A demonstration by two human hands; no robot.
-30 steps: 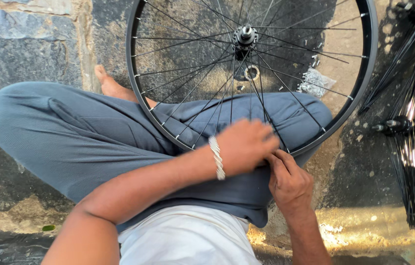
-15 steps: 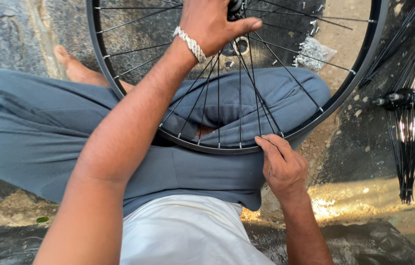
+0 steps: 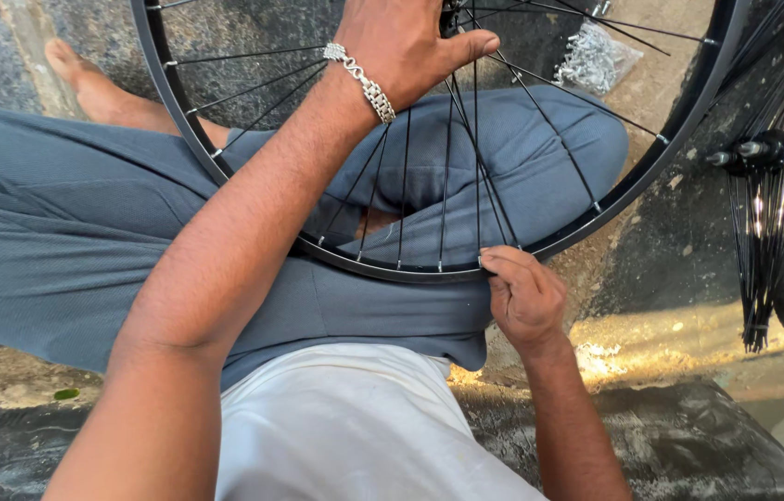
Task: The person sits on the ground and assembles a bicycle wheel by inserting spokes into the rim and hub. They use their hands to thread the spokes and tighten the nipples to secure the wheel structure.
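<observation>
Head view: a black bicycle wheel rim (image 3: 253, 199) lies across the seated person's grey-trousered lap (image 3: 86, 250), its thin metal spokes (image 3: 447, 186) fanning from a hub at the top edge. The left hand (image 3: 406, 42), with a silver chain bracelet (image 3: 362, 82) at the wrist, reaches through to that hub, fingers curled about the spoke heads; what they hold is hidden. The right hand (image 3: 526, 297) pinches narrowly at the rim where a spoke end meets it. This looks like spoke lacing; the next move calls for fine fingertip seating. A bag of small shiny metal parts (image 3: 596, 57) and a bundle of loose black spokes (image 3: 763, 186) lie on the rough stone floor (image 3: 670, 278).
</observation>
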